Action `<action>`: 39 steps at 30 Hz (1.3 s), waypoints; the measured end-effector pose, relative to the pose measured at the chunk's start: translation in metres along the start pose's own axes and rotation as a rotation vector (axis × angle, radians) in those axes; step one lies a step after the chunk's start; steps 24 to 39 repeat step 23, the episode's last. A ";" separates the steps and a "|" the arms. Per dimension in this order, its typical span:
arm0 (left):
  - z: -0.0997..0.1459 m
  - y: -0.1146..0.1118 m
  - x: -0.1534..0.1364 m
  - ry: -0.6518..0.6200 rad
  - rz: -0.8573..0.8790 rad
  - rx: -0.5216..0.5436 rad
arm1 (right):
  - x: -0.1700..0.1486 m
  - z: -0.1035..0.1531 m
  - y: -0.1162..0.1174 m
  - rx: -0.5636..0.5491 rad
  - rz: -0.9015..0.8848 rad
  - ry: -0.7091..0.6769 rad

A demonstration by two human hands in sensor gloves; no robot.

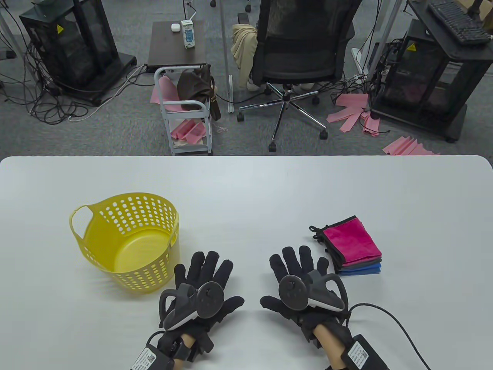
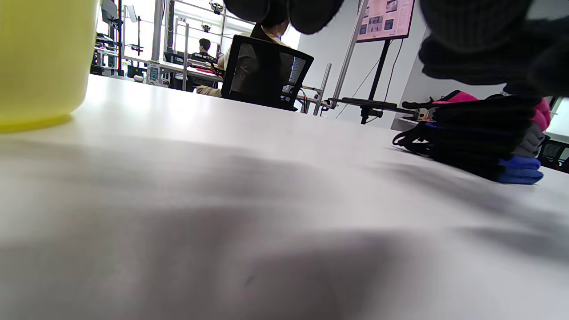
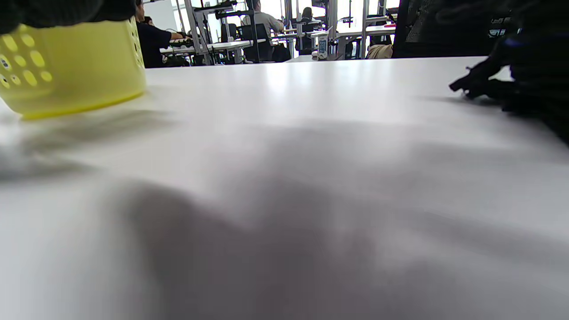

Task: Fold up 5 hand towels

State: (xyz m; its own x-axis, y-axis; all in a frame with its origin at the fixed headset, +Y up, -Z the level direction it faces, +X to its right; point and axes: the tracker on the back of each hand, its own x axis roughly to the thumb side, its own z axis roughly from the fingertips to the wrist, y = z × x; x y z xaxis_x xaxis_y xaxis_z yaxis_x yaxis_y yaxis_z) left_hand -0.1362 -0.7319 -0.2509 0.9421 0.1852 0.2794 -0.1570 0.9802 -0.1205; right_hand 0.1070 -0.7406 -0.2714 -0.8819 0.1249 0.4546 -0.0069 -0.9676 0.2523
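Observation:
A stack of folded hand towels (image 1: 352, 246), pink on top, then grey and blue, lies on the white table (image 1: 246, 185) at the right. It also shows in the left wrist view (image 2: 520, 169) and as a dark shape in the right wrist view (image 3: 529, 80). My left hand (image 1: 206, 285) rests flat on the table with fingers spread, holding nothing. My right hand (image 1: 298, 277) rests flat with fingers spread, just left of the stack and apart from it, holding nothing.
A yellow perforated basket (image 1: 127, 241) with nothing in it stands at the left, just beyond my left hand; it shows in the left wrist view (image 2: 44, 62) and right wrist view (image 3: 75, 66). An office chair (image 1: 304, 50) and a cart (image 1: 185, 111) stand beyond the table's far edge.

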 end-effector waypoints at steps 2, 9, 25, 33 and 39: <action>-0.001 -0.001 0.000 0.001 0.003 -0.006 | -0.001 0.000 0.004 -0.007 0.008 0.003; -0.002 -0.001 0.001 0.002 0.007 -0.011 | -0.001 0.001 0.009 -0.005 0.044 -0.004; -0.003 -0.002 0.008 -0.040 -0.009 -0.020 | -0.003 0.000 0.007 -0.011 0.025 -0.003; -0.003 -0.002 0.008 -0.040 -0.009 -0.020 | -0.003 0.000 0.007 -0.011 0.025 -0.003; -0.003 -0.002 0.008 -0.040 -0.009 -0.020 | -0.003 0.000 0.007 -0.011 0.025 -0.003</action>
